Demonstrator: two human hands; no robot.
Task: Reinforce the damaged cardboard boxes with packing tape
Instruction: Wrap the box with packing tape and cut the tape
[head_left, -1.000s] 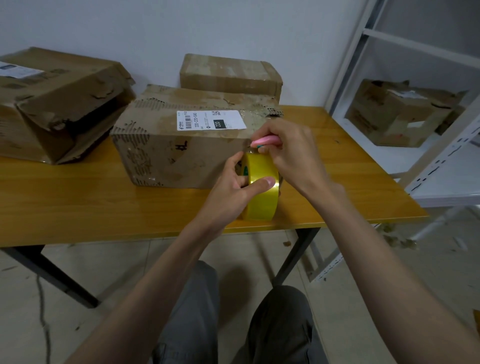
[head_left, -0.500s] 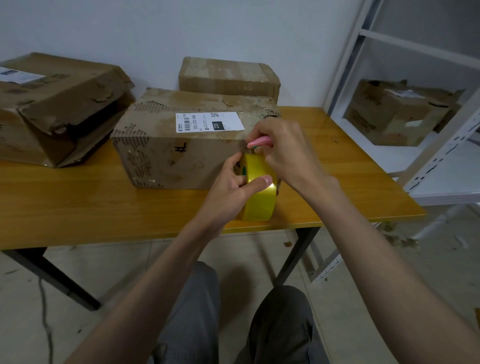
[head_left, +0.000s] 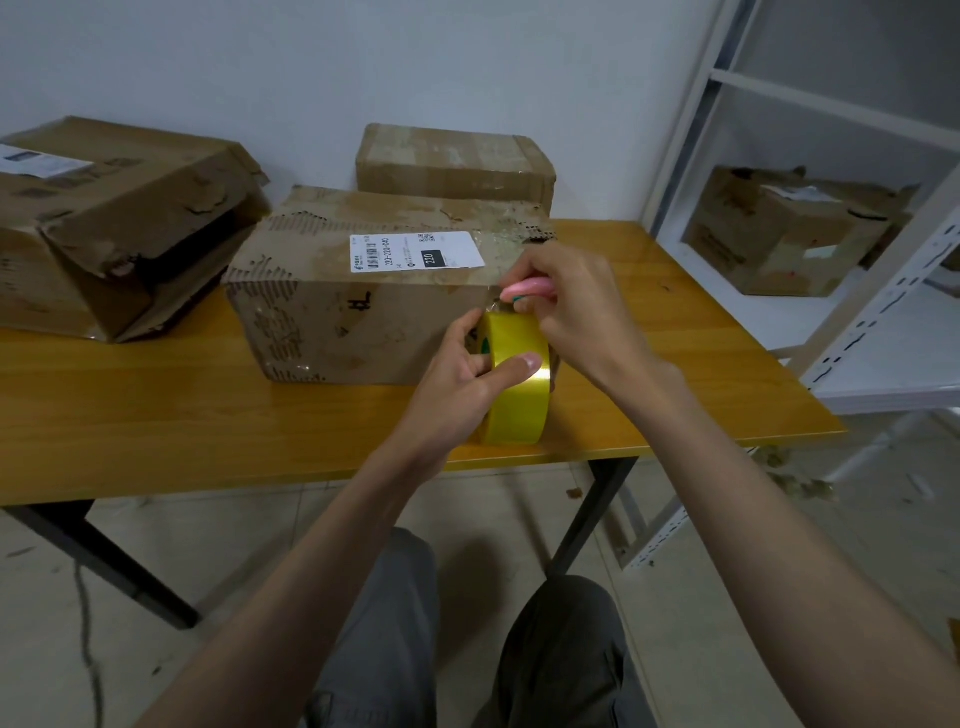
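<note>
On the wooden desk (head_left: 156, 415), little has changed: beside the labelled box (head_left: 363, 317), left hand (head_left: 457, 379) still grips the tape roll (head_left: 517, 384), right hand (head_left: 576, 306) still holds a pink cutter (head_left: 530, 287); cut pending.

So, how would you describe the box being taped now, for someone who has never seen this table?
Look at the wooden table against the white wall. Three cardboard boxes sit on it; take the middle one, nearest the front edge, the labelled box. Only it has a white label printed "220", and the yellow tape roll is held at its right end.
</note>
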